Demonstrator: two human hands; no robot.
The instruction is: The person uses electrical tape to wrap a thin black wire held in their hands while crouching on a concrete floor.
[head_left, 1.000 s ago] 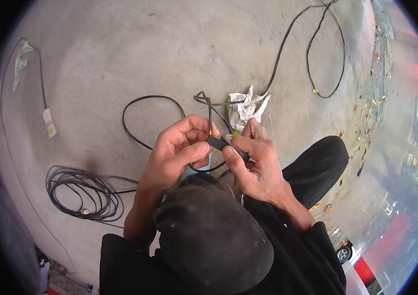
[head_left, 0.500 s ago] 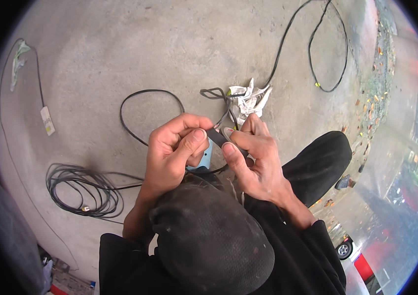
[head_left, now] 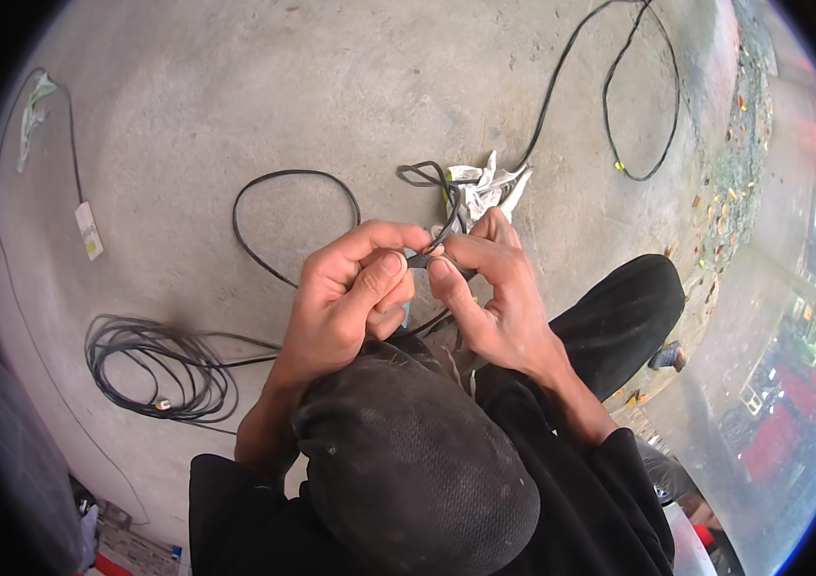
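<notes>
The left hand (head_left: pixel 345 300) and right hand (head_left: pixel 492 298) are close together, thumbs against forefingers, pinching a black strip (head_left: pixel 417 260) between them where the cable (head_left: pixel 453 206) reaches their fingertips. Beyond the right hand lies a white bag (head_left: pixel 487 200); a coil (head_left: pixel 198 384) rests leftward on the floor (head_left: pixel 235 106).

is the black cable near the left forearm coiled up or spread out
Coiled: the black cable lies in overlapping loops on the concrete floor, one stretch running off to the right.
</notes>
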